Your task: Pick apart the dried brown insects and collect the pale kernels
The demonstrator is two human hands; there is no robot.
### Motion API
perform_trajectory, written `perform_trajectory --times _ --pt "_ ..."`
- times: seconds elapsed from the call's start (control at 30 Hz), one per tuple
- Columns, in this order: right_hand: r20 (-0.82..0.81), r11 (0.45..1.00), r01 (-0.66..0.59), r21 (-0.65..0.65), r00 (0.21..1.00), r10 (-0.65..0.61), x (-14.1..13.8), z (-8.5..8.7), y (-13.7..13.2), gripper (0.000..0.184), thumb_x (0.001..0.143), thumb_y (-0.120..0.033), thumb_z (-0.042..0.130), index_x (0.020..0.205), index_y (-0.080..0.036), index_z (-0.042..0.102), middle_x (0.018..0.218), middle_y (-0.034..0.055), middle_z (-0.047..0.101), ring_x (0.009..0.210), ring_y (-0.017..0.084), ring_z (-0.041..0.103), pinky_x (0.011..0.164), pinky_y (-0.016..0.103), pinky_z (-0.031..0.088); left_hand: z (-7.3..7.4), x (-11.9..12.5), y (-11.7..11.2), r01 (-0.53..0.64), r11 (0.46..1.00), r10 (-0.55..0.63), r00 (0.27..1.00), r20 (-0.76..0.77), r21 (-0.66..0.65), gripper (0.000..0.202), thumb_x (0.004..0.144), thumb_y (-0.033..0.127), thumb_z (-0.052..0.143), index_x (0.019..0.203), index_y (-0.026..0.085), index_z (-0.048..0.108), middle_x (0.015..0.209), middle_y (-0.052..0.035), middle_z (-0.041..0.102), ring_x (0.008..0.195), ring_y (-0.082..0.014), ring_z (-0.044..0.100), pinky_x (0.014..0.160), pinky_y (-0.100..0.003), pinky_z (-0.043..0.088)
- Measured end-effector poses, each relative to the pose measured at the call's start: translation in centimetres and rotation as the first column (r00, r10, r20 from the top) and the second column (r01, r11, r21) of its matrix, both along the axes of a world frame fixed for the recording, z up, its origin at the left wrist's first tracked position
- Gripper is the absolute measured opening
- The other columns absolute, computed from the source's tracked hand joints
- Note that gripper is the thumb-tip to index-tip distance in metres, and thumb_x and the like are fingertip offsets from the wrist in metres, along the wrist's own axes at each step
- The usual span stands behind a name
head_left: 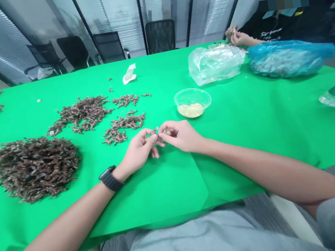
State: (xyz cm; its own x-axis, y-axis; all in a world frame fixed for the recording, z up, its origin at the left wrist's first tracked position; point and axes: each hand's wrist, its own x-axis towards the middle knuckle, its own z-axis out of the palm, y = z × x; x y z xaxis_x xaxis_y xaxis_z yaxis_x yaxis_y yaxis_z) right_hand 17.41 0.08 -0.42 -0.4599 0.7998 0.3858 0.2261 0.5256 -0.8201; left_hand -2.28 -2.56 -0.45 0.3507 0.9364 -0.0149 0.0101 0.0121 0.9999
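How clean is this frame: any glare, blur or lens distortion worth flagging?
Head view: soft, even lighting, faint shadows under the left hand and right hand; head view: the wide lens bows the green cloth and the glass wall, which carries streaky reflections; head view: the small brown piece the hands pinch is too small to resolve.

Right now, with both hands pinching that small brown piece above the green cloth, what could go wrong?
1. The small brown piece sits in a fingertip grip between the left hand and right hand, short of the clear bowl; whatever drops would likely land on the green cloth.
2. The nearest brown pile lies just beyond the left hand; a careless reach could scatter it.
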Motion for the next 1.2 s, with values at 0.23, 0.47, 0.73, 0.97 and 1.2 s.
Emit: perform_trajectory --times 0.23,0.47,0.73,0.97,1.2 --pt "0.087 0.999 0.019 0.034 0.996 -0.022 0.21 0.07 -0.02 0.018 0.093 -0.033 0.06 0.089 -0.016 0.064 0.054 -0.0068 0.051 0.048 0.007 0.04 0.051 0.023 0.029 0.21 -0.15 0.02 0.065 0.997 -0.065 0.998 0.0 0.05 0.045 0.087 0.052 0.072 0.107 0.014 0.057 0.079 -0.005 0.074 0.056 -0.0125 0.066 0.058 -0.024 0.053" --pt "0.096 0.997 0.034 0.067 0.995 -0.04 0.15 -0.35 0.15 0.017 0.093 -0.032 0.06 0.089 -0.016 0.064 0.057 -0.006 0.05 0.052 0.008 0.041 0.054 0.023 0.03 0.25 -0.36 0.0 0.109 0.988 -0.098 0.989 -0.107 0.108 0.04 0.092 0.049 0.067 0.102 0.01 0.067 0.071 -0.0044 0.072 0.062 -0.0127 0.064 0.064 -0.025 0.052" --pt "0.056 0.992 0.089 0.085 0.994 -0.094 0.08 -0.07 -0.13 0.016 0.094 -0.033 0.06 0.092 -0.017 0.063 0.057 -0.0065 0.052 0.049 0.008 0.041 0.053 0.024 0.031 0.02 -0.25 -0.04 0.111 0.985 -0.092 0.985 -0.144 0.13 0.039 0.094 0.049 0.065 0.098 0.011 0.07 0.083 -0.0076 0.074 0.064 -0.0119 0.063 0.065 -0.025 0.053" --pt "0.09 0.991 0.042 0.127 0.994 -0.054 0.1 0.2 -0.29 0.016 0.095 -0.03 0.058 0.091 -0.016 0.064 0.056 -0.0061 0.054 0.05 0.008 0.045 0.055 0.023 0.033 0.22 -0.16 -0.24 0.114 0.984 -0.09 0.981 -0.171 0.135 0.038 0.094 0.048 0.064 0.095 0.011 0.07 0.084 -0.0073 0.074 0.064 -0.0113 0.063 0.064 -0.024 0.053" --pt "0.122 0.983 0.04 0.177 0.991 -0.062 0.23 -0.06 -0.28 0.015 0.095 -0.029 0.058 0.093 -0.016 0.064 0.058 -0.0057 0.054 0.051 0.008 0.046 0.056 0.024 0.033 0.42 -0.07 -0.42 0.104 0.985 -0.078 0.98 -0.181 0.14 0.036 0.094 0.047 0.064 0.094 0.011 0.07 0.081 -0.0059 0.073 0.063 -0.011 0.063 0.063 -0.023 0.053"
